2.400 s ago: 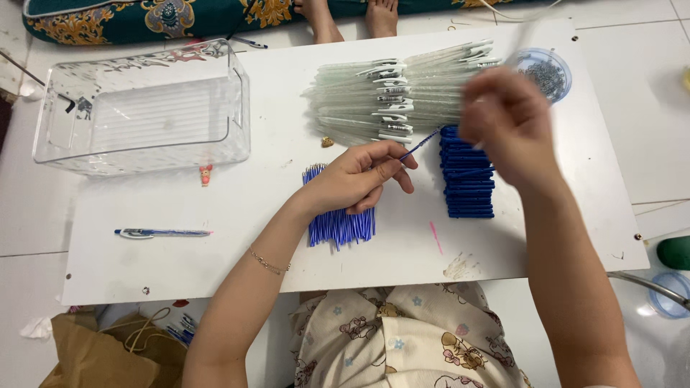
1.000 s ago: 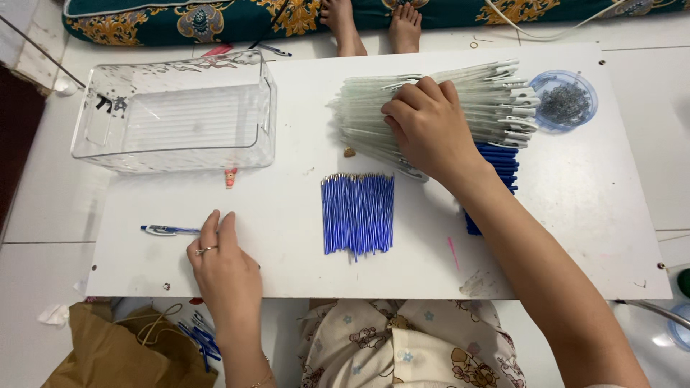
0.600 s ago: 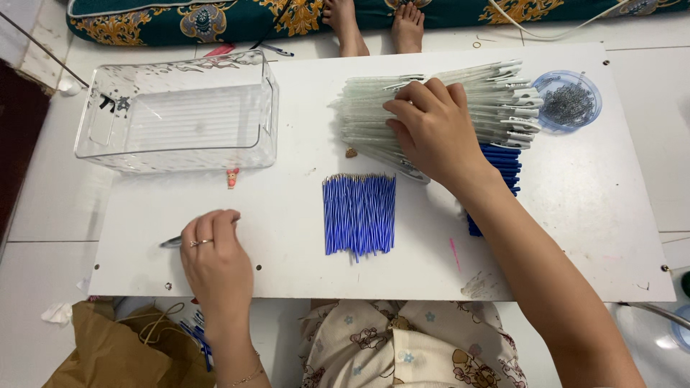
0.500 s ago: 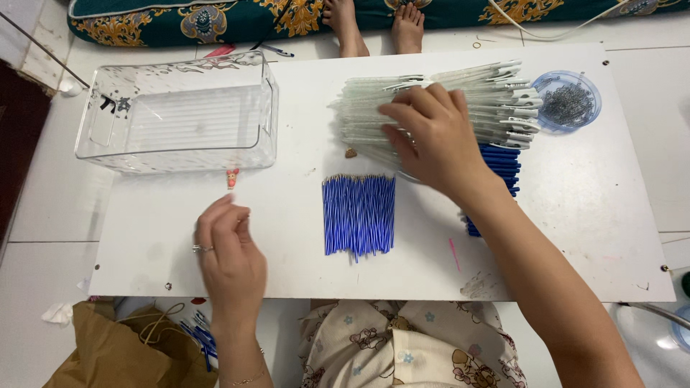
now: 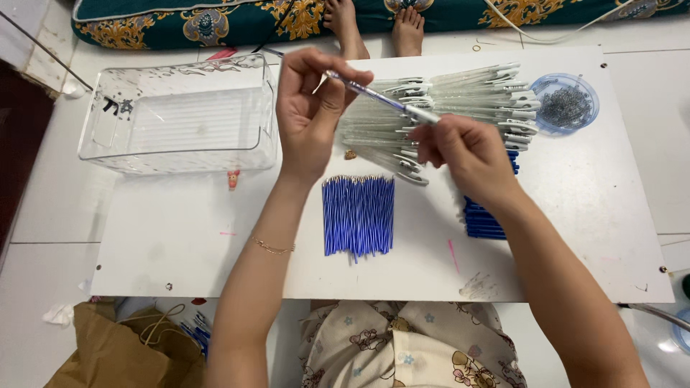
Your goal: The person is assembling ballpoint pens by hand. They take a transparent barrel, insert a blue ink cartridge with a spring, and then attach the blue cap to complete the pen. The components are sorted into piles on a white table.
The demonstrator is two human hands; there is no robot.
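— Both hands have risen off the white rectangular board [image 5: 180, 237]; left hand [image 5: 309, 115] and right hand [image 5: 463, 151] now pinch one clear-barrelled blue pen [image 5: 381, 99] between fingertips.

— Position?

— Above that board, over the clear pen-barrel pile [image 5: 460, 93]. Blue refill bundle [image 5: 358, 214] lies nearer; board rests on white tiled floor [image 5: 43, 208].

Clear glossy plastic — the pen [image 5: 374, 95] barrel and the bin [image 5: 180, 115]; the white surface [image 5: 180, 237] looks matt, smooth — the bag [image 5: 108, 356] brown paper.
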